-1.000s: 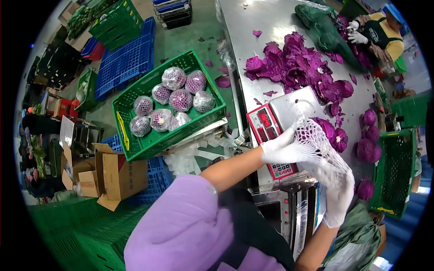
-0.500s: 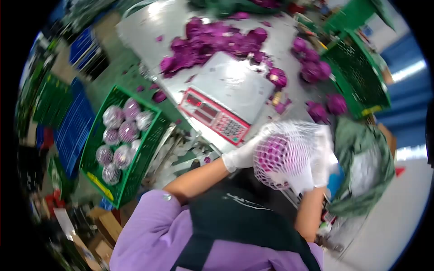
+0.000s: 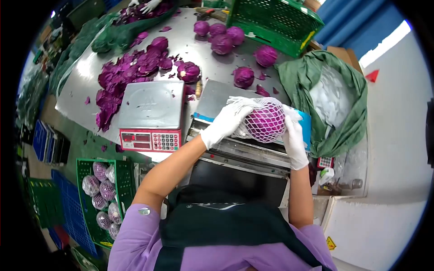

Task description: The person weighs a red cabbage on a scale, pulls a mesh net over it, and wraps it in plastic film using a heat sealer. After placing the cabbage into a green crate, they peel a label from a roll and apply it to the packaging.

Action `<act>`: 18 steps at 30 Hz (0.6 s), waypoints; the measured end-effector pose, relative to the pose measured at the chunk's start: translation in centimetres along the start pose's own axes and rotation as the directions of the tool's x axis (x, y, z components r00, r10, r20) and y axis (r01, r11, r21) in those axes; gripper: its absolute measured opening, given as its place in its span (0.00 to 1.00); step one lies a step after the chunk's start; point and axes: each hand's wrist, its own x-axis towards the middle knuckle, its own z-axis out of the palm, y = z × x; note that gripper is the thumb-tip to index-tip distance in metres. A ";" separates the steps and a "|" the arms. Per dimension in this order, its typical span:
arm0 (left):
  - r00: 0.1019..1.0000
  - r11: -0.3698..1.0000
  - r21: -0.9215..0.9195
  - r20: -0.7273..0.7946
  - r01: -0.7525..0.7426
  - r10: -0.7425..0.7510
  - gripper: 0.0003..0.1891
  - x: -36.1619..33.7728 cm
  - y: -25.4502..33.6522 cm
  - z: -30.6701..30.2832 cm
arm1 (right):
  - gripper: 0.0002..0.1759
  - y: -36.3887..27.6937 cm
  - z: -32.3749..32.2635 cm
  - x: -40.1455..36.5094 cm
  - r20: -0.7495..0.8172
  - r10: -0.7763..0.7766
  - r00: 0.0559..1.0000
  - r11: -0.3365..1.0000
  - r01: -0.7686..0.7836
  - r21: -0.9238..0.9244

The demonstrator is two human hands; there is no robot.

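Observation:
A red cabbage (image 3: 266,123) in a white foam net sits between my two white-gloved hands, over the front of a metal machine (image 3: 217,97) with a blue edge. My left hand (image 3: 228,121) grips the cabbage from the left, its fingers closed over the gathered top of the net. On the other side, my right hand (image 3: 294,133) presses against the cabbage with its fingers curled round it. Left of the machine is a weighing scale (image 3: 151,106) with a red keypad panel and bare metal plate. A trimmed cabbage (image 3: 188,71) lies just behind the scale.
Loose purple leaves (image 3: 131,74) are heaped on the metal table. Several bare cabbages (image 3: 222,44) lie near a green crate (image 3: 275,22). A green sack (image 3: 357,86) stands at right. Netted, wrapped cabbages fill a crate (image 3: 81,180) at lower left. Another person's gloved hand (image 3: 151,5) shows at the top.
My view has turned to the right and levelled. Both hands have brought the netted cabbage forward from near my body to over the machine.

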 end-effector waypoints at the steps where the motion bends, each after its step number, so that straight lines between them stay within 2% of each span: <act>1: 0.997 0.999 0.036 0.062 0.038 -0.040 0.18 1.1 -0.9 0.2 | 0.27 1.3 -1.3 0.3 -0.005 0.071 0.997 0.996 -0.070 0.059; 2: 0.989 0.994 0.076 0.121 0.073 -0.082 0.18 1.9 -1.8 0.4 | 0.29 2.7 -2.5 0.5 -0.004 0.140 0.990 0.983 -0.139 0.120; 3: 0.967 0.981 -0.007 0.169 0.192 -0.188 0.19 2.2 -2.1 0.9 | 0.29 4.0 -3.3 0.5 -0.001 0.176 0.984 0.974 -0.174 0.144; 4: 0.982 0.997 0.072 0.186 -0.037 0.023 0.20 3.4 -3.2 0.8 | 0.27 5.1 -3.9 0.7 -0.018 0.217 0.976 0.949 -0.207 0.238; 6: 0.954 0.990 -0.060 0.283 0.124 -0.102 0.23 4.1 -4.2 -0.1 | 0.26 6.3 -5.7 1.1 -0.027 0.268 0.963 0.951 -0.260 0.165; 7: 0.907 0.946 -0.089 0.325 0.313 -0.270 0.24 3.6 -2.4 -1.0 | 0.26 5.4 -6.2 1.0 -0.035 0.262 0.964 0.952 -0.252 0.173; 8: 0.865 0.907 -0.037 0.320 0.419 -0.387 0.25 2.7 0.7 -1.8 | 0.26 3.9 -6.2 0.6 -0.075 0.335 0.939 0.942 -0.333 0.041; 9: 0.847 0.891 0.098 0.279 0.443 -0.452 0.24 2.4 0.2 -2.9 | 0.26 3.0 -6.5 0.4 -0.123 0.400 0.908 0.907 -0.412 -0.088; 10: 0.830 0.856 0.228 0.228 0.463 -0.510 0.23 2.0 -0.6 -4.5 | 0.26 3.1 -7.7 -0.2 -0.127 0.394 0.910 0.911 -0.405 -0.080; 11: 0.899 0.867 0.380 0.165 0.322 -0.406 0.23 0.7 -1.1 -6.1 | 0.27 3.2 -9.6 -1.3 -0.121 0.197 0.973 0.913 -0.227 -0.339; 12: 0.950 0.831 0.527 0.125 0.179 -0.285 0.22 -0.9 -1.3 -7.8 | 0.29 3.4 -11.3 -2.5 -0.065 0.002 0.998 0.820 -0.039 -0.571; 13: 0.956 0.697 0.713 0.250 -0.075 -0.153 0.23 -2.5 -0.7 -9.4 | 0.32 2.4 -12.5 -3.8 0.105 -0.066 0.992 0.629 0.123 -0.768; 14: 0.917 0.487 0.812 0.395 -0.321 -0.055 0.24 -4.0 0.0 -10.7 | 0.36 0.3 -13.0 -5.2 0.285 -0.081 0.955 0.380 0.294 -0.877; 15: 0.916 0.484 0.813 0.397 -0.323 -0.057 0.24 -5.3 -0.4 -11.7 | 0.37 -1.7 -12.7 -6.2 0.420 0.012 0.907 0.278 0.401 -0.873; 16: 0.821 0.332 0.796 0.563 -0.507 -0.097 0.26 -6.3 -0.8 -12.5 | 0.37 -2.0 -13.1 -6.8 0.419 0.010 0.908 0.282 0.399 -0.872; 17: 0.697 0.181 0.717 0.697 -0.673 -0.168 0.29 -7.0 -1.4 -13.1 | 0.36 -2.2 -13.7 -7.4 0.528 0.153 0.835 -0.041 0.539 -0.841; 18: 0.650 0.141 0.688 0.722 -0.712 -0.239 0.32 -7.2 -1.1 -13.1 | 0.36 -2.2 -14.1 -7.9 0.569 0.325 0.755 -0.333 0.654 -0.679</act>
